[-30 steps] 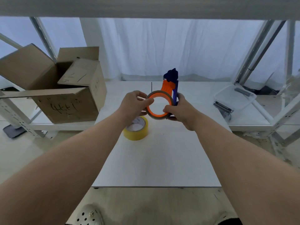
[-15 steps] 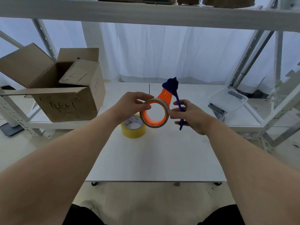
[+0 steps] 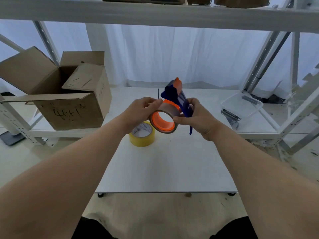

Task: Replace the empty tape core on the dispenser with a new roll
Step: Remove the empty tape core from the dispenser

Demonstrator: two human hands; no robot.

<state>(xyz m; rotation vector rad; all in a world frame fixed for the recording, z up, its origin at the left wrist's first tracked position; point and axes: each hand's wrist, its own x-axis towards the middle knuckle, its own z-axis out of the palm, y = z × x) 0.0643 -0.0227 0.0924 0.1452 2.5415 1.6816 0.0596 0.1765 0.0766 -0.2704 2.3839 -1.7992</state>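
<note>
- I'm holding the dispenser point(image 3: 179, 102) mid-frame above the table point(image 3: 165, 166) — my right hand point(image 3: 198, 119) is gripping its blue frame.
- My left hand point(image 3: 139, 112) is pinching the brown core point(image 3: 168, 116) on the orange hub.
- The yellow roll point(image 3: 142, 135) is lying flat just below — untouched.

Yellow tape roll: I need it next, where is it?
The yellow tape roll lies flat on the white table, left of centre, just below the left hand.
</note>
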